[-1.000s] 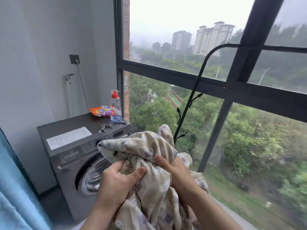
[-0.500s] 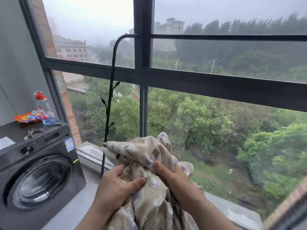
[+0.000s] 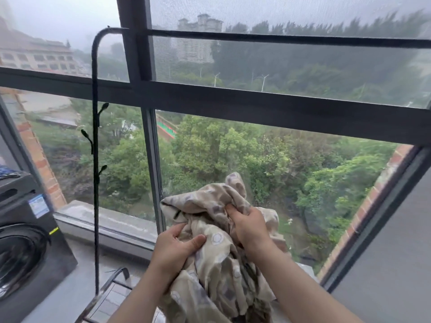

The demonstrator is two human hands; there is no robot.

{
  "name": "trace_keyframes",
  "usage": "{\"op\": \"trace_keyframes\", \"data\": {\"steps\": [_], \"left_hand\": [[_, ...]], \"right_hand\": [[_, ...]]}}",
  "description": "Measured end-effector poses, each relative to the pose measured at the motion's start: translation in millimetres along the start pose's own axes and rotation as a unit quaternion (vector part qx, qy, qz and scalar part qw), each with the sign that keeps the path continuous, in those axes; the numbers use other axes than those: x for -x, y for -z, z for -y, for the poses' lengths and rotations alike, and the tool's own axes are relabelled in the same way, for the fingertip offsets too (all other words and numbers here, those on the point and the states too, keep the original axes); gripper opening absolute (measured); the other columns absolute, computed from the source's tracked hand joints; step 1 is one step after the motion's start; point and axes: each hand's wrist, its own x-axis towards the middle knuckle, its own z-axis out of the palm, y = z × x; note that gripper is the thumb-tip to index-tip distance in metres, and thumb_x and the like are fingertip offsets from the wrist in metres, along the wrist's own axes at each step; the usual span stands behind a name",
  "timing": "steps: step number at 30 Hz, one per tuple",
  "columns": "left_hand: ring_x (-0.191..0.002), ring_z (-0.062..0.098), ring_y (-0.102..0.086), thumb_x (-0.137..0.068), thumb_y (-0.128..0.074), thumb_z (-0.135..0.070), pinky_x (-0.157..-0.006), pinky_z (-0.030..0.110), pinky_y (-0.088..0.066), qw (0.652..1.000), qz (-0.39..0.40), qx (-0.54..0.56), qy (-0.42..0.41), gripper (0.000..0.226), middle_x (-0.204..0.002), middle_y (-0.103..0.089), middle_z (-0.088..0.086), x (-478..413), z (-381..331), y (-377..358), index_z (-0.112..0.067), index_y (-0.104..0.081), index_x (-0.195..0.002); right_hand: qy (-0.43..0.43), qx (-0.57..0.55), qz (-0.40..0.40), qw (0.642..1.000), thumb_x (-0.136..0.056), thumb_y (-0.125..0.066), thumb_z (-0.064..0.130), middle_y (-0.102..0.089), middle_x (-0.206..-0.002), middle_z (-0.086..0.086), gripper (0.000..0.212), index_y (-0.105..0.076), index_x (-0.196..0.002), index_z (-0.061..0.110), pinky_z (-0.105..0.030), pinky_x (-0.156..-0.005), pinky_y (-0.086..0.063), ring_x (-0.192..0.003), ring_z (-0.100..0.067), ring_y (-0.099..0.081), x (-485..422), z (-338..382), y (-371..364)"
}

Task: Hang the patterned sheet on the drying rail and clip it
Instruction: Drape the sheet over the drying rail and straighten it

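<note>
Head | 1 patterned sheet (image 3: 217, 264), bunched | left hand (image 3: 173, 249), right hand (image 3: 249, 226) both grip it

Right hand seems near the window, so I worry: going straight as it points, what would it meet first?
The sheet the right hand grips; beyond it, probably the window glass; depth is unclear.

Dark front-load washing machine (image 3: 25, 241) far left, blue item (image 3: 8, 172), maybe a bag, on top. Window frame (image 3: 233, 106) ahead; trees (image 3: 233, 155), hazy buildings (image 3: 35, 54) outside.
</note>
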Motion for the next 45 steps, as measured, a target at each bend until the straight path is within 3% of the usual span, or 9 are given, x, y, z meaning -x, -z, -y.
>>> {"op": "trace_keyframes", "data": {"steps": [6, 17, 23, 26, 30, 36, 38, 41, 45], "left_hand": [[-0.091, 0.013, -0.072, -0.021, -0.089, -0.067, -0.088, 0.038, -0.056, 0.996, 0.052, 0.028, 0.059, 0.081, -0.093, -0.077, -0.005, -47, 42, -27, -0.033, -0.069, -0.092], [-0.090, 0.006, -0.071, -0.054, -0.093, -0.015, -0.083, 0.025, -0.056, 0.974, 0.142, -0.009, 0.174, 0.067, -0.098, -0.076, -0.004, -130, 270, -76, -0.021, -0.066, -0.115], [-0.080, -0.015, -0.064, -0.069, -0.086, -0.010, -0.069, 0.005, -0.048, 0.955, 0.189, -0.074, 0.216, 0.062, -0.103, -0.069, -0.013, -137, 349, -89, -0.018, -0.061, -0.125], [-0.107, -0.006, -0.056, -0.076, -0.081, -0.020, -0.088, 0.010, -0.042, 0.923, 0.269, -0.137, 0.241, 0.070, -0.135, -0.057, -0.004, -137, 361, -93, -0.021, -0.049, -0.139], [-0.126, 0.017, -0.052, -0.079, -0.073, -0.043, -0.098, 0.025, -0.040, 0.907, 0.282, -0.188, 0.251, 0.069, -0.135, -0.057, 0.001, -145, 345, -93, -0.018, -0.050, -0.139], [-0.134, 0.007, -0.037, -0.055, -0.082, -0.053, -0.113, 0.035, -0.033, 0.930, 0.268, -0.237, 0.079, 0.097, -0.143, -0.040, -0.013, -172, 238, -112, -0.031, -0.040, -0.141], [-0.121, 0.004, -0.054, -0.051, -0.086, -0.046, -0.104, 0.040, -0.046, 0.918, 0.352, -0.176, 0.051, 0.082, -0.129, -0.058, -0.017, -163, 189, -132, -0.044, -0.052, -0.125], [-0.079, 0.014, -0.071, -0.060, -0.077, -0.012, -0.074, 0.041, -0.059, 0.962, 0.261, -0.048, 0.063, 0.036, -0.085, -0.076, 0.001, -143, 126, -147, -0.030, -0.072, -0.091], [-0.077, 0.033, -0.070, -0.076, -0.063, 0.007, -0.071, 0.046, -0.055, 0.973, 0.184, 0.090, 0.107, 0.019, -0.084, -0.073, 0.024, -134, 64, -137, -0.007, -0.074, -0.082]], "right_hand": [[-0.009, 0.044, -0.011, 0.999, -0.085, -0.072, 0.038, -0.072, -0.086, 0.002, 0.022, -0.070, -0.094, 0.018, -0.027, -0.070, -0.047, -0.083, -0.012, -0.065, -30, -25, 11], [-0.170, 0.042, -0.068, 0.982, -0.055, -0.066, 0.066, -0.074, -0.080, 0.003, 0.064, -0.072, -0.095, 0.017, -0.044, -0.084, -0.057, -0.083, -0.022, -0.069, -103, -270, -40], [-0.201, 0.033, -0.117, 0.972, -0.092, -0.067, 0.029, -0.067, -0.075, 0.000, 0.014, -0.067, -0.092, 0.015, -0.018, -0.062, -0.047, -0.068, -0.013, -0.060, -112, -323, -40], [-0.180, 0.042, -0.138, 0.973, -0.093, -0.065, 0.026, -0.072, -0.091, -0.008, 0.018, -0.067, -0.098, 0.009, -0.024, -0.072, -0.050, -0.082, -0.019, -0.065, -113, -315, -33], [-0.144, 0.047, -0.171, 0.973, -0.094, -0.064, 0.025, -0.064, -0.075, -0.006, 0.018, -0.063, -0.086, 0.008, -0.032, -0.063, -0.048, -0.067, -0.019, -0.059, -125, -285, -18], [-0.060, 0.125, -0.135, 0.981, -0.090, -0.063, 0.010, -0.050, -0.064, 0.000, 0.030, -0.048, -0.064, 0.013, -0.016, -0.052, -0.039, -0.058, -0.012, -0.044, -114, -216, 10], [-0.036, 0.106, -0.135, 0.984, -0.087, -0.070, 0.018, -0.055, -0.059, 0.002, 0.030, -0.054, -0.061, 0.014, -0.024, -0.054, -0.042, -0.055, -0.012, -0.049, -110, -183, 18], [-0.017, 0.071, -0.078, 0.994, -0.079, -0.080, 0.034, -0.060, -0.051, 0.010, 0.030, -0.065, -0.058, 0.019, -0.023, -0.051, -0.044, -0.050, -0.004, -0.054, -98, -119, 33], [0.005, 0.039, 0.031, 0.999, -0.079, -0.078, 0.035, -0.063, -0.056, 0.022, 0.017, -0.068, -0.065, 0.032, -0.009, -0.055, -0.044, -0.055, 0.008, -0.058, -75, -41, 68]]}}
